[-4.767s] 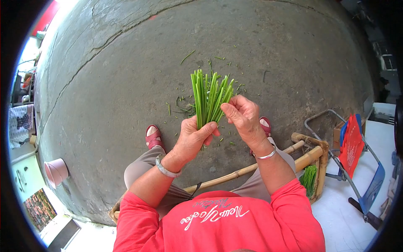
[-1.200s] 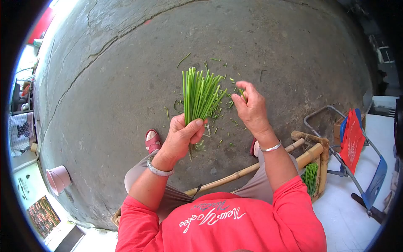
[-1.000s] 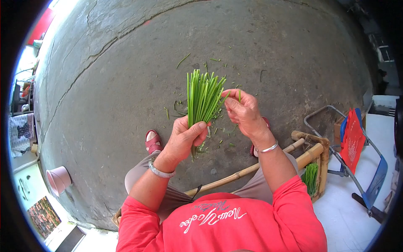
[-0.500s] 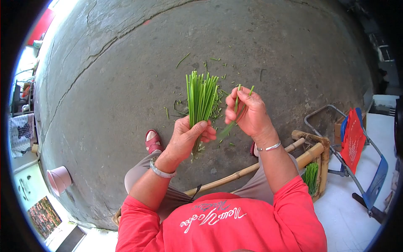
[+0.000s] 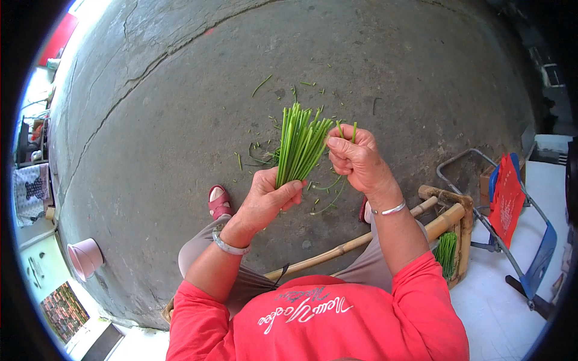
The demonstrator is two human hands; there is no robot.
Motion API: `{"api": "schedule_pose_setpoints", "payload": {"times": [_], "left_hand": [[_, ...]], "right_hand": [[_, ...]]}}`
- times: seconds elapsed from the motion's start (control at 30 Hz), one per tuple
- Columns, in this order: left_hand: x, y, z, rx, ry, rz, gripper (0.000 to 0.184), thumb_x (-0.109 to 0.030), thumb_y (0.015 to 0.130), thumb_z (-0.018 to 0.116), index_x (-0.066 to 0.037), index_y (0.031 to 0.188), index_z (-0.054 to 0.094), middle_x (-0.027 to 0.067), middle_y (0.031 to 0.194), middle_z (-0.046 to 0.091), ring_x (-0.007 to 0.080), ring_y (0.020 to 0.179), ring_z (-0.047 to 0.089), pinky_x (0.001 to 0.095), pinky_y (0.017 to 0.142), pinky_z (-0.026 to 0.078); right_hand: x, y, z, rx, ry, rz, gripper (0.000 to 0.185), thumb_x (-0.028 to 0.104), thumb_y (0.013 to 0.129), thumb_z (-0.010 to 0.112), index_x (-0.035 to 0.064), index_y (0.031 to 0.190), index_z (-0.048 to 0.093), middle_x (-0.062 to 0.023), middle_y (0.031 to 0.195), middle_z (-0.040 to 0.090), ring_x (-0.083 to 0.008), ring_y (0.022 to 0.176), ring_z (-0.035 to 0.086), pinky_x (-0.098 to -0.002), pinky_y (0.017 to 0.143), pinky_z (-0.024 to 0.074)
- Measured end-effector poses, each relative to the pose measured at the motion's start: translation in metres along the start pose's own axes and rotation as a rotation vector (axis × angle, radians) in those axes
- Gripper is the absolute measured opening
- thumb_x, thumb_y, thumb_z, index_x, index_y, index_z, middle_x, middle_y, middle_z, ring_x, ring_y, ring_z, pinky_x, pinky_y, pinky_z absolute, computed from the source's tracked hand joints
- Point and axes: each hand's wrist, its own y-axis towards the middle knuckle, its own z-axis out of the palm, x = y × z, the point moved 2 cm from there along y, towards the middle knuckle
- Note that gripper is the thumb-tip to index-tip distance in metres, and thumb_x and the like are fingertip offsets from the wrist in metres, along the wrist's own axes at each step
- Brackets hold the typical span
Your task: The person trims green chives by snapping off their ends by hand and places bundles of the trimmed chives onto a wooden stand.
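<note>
My left hand (image 5: pixel 272 194) is wrapped round the lower part of a thick bundle of green stalks (image 5: pixel 298 141), which look like garlic scapes or chives. The cut ends fan upward and lean a little to the right. Close to the bundle's right side, my right hand (image 5: pixel 356 156) is closed on a few loose stalks (image 5: pixel 354 132). Their short ends stick up above the fingers, and thin tails hang below the hand toward the floor. Short cut bits (image 5: pixel 256 147) lie scattered on the concrete around the bundle.
A bamboo frame (image 5: pixel 445 222) stands at my right, with another green bundle (image 5: pixel 445 256) beside it. Farther right is a metal-framed folding chair (image 5: pixel 536 259) with a red cloth (image 5: pixel 506 201). A pink bucket (image 5: pixel 85 257) stands at left on the concrete floor (image 5: pixel 156 132).
The bundle in my left hand has tilted to the right. My right hand has turned and closed more tightly round its stalks, whose tails now hang lower.
</note>
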Motion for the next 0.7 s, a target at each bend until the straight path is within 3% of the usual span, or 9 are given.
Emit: {"api": "schedule_pose_setpoints", "payload": {"times": [0.2, 0.27, 0.3, 0.37, 0.4, 0.53, 0.6, 0.63, 0.7], "left_hand": [[-0.002, 0.002, -0.005, -0.043, -0.065, 0.043, 0.012, -0.012, 0.089, 0.056, -0.001, 0.09, 0.06, 0.0001, 0.063, 0.055, 0.0045, 0.05, 0.042, 0.0189, 0.044, 0.031], [-0.002, 0.003, -0.006, -0.07, -0.116, 0.078, 0.012, -0.012, 0.089, 0.056, -0.001, 0.089, 0.06, 0.0006, 0.062, 0.053, 0.0048, 0.05, 0.041, 0.0188, 0.043, 0.03], [-0.001, 0.004, -0.005, -0.098, -0.131, 0.062, 0.011, -0.012, 0.089, 0.056, -0.001, 0.089, 0.059, 0.0003, 0.062, 0.052, 0.005, 0.05, 0.04, 0.019, 0.043, 0.03], [0.0, 0.004, -0.005, -0.126, -0.145, 0.045, 0.011, -0.012, 0.089, 0.056, -0.001, 0.088, 0.059, 0.0001, 0.062, 0.052, 0.0053, 0.05, 0.04, 0.0191, 0.043, 0.03], [0.001, 0.005, -0.005, -0.117, -0.146, 0.035, 0.011, -0.011, 0.089, 0.056, -0.001, 0.088, 0.059, 0.0001, 0.062, 0.052, 0.0055, 0.05, 0.04, 0.0193, 0.043, 0.03], [0.001, 0.002, -0.006, -0.123, -0.153, 0.047, 0.01, -0.012, 0.089, 0.056, -0.002, 0.088, 0.058, 0.0004, 0.063, 0.052, 0.006, 0.05, 0.041, 0.02, 0.043, 0.03], [0.002, 0.003, -0.006, -0.123, -0.16, 0.042, 0.011, -0.012, 0.089, 0.056, -0.002, 0.088, 0.058, 0.0005, 0.063, 0.052, 0.0061, 0.05, 0.041, 0.0199, 0.044, 0.031], [0.002, 0.004, -0.006, -0.119, -0.166, 0.036, 0.011, -0.012, 0.089, 0.055, -0.002, 0.088, 0.058, 0.0007, 0.063, 0.052, 0.0062, 0.051, 0.041, 0.0198, 0.044, 0.031], [0.002, 0.003, -0.004, -0.124, -0.167, 0.04, 0.011, -0.012, 0.089, 0.055, -0.002, 0.088, 0.058, 0.0007, 0.063, 0.052, 0.0063, 0.051, 0.041, 0.0197, 0.044, 0.031]], "right_hand": [[0.0, 0.001, -0.005, -0.004, -0.214, -0.075, 0.006, 0.009, 0.084, 0.06, 0.0051, 0.08, 0.056, 0.0033, 0.055, 0.044, -0.0051, 0.045, 0.037, -0.0211, 0.039, 0.0304], [0.003, -0.002, 0.002, -0.13, -1.073, -0.719, 0.006, 0.005, 0.079, 0.059, 0.0043, 0.081, 0.053, -0.005, 0.059, 0.048, -0.0156, 0.045, 0.047, -0.0293, 0.042, 0.0393], [-0.002, -0.001, 0.002, -0.129, -1.073, -0.72, 0.006, 0.005, 0.079, 0.059, 0.0043, 0.081, 0.053, -0.005, 0.059, 0.048, -0.0156, 0.045, 0.047, -0.0293, 0.042, 0.0393], [-0.011, -0.001, 0.003, -0.174, -1.471, -0.94, 0.011, 0.004, 0.074, 0.058, 0.0045, 0.081, 0.049, -0.0121, 0.067, 0.051, -0.0282, 0.053, 0.055, -0.037, 0.048, 0.0451], [-0.014, 0.0, 0.002, -0.243, -1.597, -0.867, 0.012, 0.003, 0.074, 0.056, 0.0062, 0.081, 0.047, -0.0116, 0.073, 0.052, -0.0321, 0.058, 0.057, -0.0398, 0.049, 0.046], [-0.008, 0.008, -0.009, -0.378, -1.591, -0.884, 0.011, 0.007, 0.078, 0.057, 0.0048, 0.078, 0.047, -0.0125, 0.07, 0.053, -0.0318, 0.054, 0.054, -0.0374, 0.047, 0.0441], [-0.009, 0.008, -0.009, -0.232, -1.379, -0.623, 0.018, 0.014, 0.084, 0.059, 0.0031, 0.074, 0.048, -0.0078, 0.06, 0.051, -0.0248, 0.046, 0.048, -0.0334, 0.043, 0.0393], [-0.011, 0.008, -0.007, -0.23, -1.378, -0.624, 0.018, 0.014, 0.084, 0.059, 0.0031, 0.074, 0.048, -0.0078, 0.06, 0.051, -0.0248, 0.046, 0.048, -0.0334, 0.043, 0.0393], [-0.02, 0.009, -0.003, -0.116, -0.818, -0.369, 0.024, 0.02, 0.087, 0.06, 0.0031, 0.072, 0.051, -0.0001, 0.053, 0.045, -0.0136, 0.043, 0.041, -0.0275, 0.04, 0.0331]]}}
